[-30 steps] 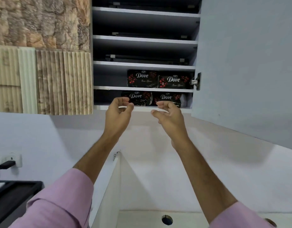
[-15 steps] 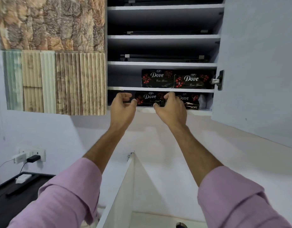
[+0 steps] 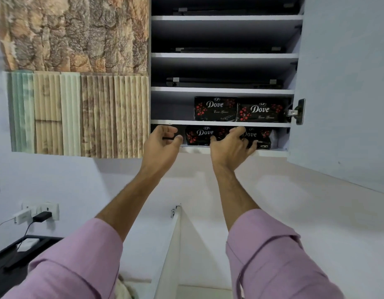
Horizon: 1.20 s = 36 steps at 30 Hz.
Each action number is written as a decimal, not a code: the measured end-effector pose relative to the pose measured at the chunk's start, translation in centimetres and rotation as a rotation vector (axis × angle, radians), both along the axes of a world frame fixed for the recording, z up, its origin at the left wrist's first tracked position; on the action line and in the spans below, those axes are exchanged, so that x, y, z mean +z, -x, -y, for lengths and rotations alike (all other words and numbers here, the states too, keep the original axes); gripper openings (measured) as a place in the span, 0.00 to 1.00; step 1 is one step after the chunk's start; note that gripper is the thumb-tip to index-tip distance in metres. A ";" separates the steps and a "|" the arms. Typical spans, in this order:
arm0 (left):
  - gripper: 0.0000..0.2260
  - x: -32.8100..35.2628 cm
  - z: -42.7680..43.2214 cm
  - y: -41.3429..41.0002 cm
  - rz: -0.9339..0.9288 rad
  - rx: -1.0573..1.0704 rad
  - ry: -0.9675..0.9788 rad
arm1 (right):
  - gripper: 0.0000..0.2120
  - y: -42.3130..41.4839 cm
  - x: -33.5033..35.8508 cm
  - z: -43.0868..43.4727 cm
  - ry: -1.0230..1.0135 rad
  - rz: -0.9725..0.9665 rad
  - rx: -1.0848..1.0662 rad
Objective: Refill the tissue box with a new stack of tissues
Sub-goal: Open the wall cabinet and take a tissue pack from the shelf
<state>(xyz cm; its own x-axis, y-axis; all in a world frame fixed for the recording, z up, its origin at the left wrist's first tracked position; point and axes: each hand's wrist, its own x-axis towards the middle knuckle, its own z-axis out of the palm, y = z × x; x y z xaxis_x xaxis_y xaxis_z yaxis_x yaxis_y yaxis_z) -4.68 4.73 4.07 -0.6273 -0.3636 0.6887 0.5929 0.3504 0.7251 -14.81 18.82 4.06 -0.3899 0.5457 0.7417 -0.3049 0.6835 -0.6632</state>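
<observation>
Black "Dove" tissue packs lie in an open wall cabinet above me: two on the lowest shelf, a left pack (image 3: 199,134) and a right pack (image 3: 262,140), and two more (image 3: 214,108) on the shelf above. My left hand (image 3: 163,143) is at the lowest shelf's mouth, left of the left pack, fingers curled apart and holding nothing. My right hand (image 3: 232,147) reaches over the seam between the two lower packs, thumb by the left pack and spread fingers against the front of the right one, not closed around it. No tissue box is in view.
The cabinet door (image 3: 346,83) stands open on the right, its hinge (image 3: 296,112) beside the upper packs. Flat dark laptops (image 3: 223,83) lie on the higher shelves. Textured sample panels (image 3: 78,113) hang to the left. Below are a wall socket (image 3: 44,212), a black desk (image 3: 5,262) and a white partition (image 3: 171,244).
Both hands have risen from below the cabinet to the lowest shelf. The right hand has spread its fingers onto the right lower pack, and the left hand has shifted left of the left pack.
</observation>
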 end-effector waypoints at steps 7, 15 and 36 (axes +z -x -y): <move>0.10 -0.6 1.2 -1.1 0.001 -0.013 -0.011 | 0.22 -1.2 -0.1 -0.2 0.122 -0.086 0.184; 0.13 -2.6 1.1 -2.1 0.031 -0.055 -0.078 | 0.29 -6.8 -3.5 -1.6 0.290 -0.380 0.547; 0.11 -17.3 -4.0 -5.4 0.420 -0.205 -0.316 | 0.18 -13.1 -27.2 -10.7 1.041 0.208 0.677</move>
